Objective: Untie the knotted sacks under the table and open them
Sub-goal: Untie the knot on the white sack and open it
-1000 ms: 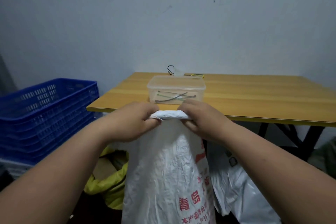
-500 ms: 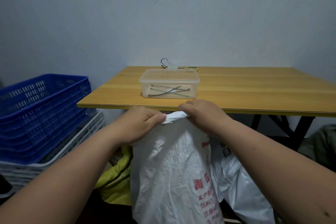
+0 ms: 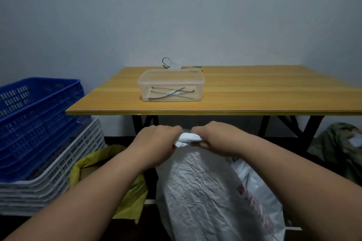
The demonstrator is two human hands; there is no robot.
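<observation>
Head view: the white sack point(image 3: 211, 197) stands at 6 o'clock, just in front of the table point(image 3: 254, 101), its twisted neck point(image 3: 189, 138) gripped between left hand point(image 3: 156, 141) and right hand point(image 3: 217, 138), both curled round it. To loosen it well, hold one side steady and work the twist apart with the other, probably without yanking the thin plastic.

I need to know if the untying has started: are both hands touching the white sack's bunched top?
Touching. The head view shows the left hand and right hand gripping the white sack at its bunched top from either side.

A clear box point(image 3: 171, 85) of cable ties sits beside stacked blue crates point(image 3: 37, 115).
</observation>
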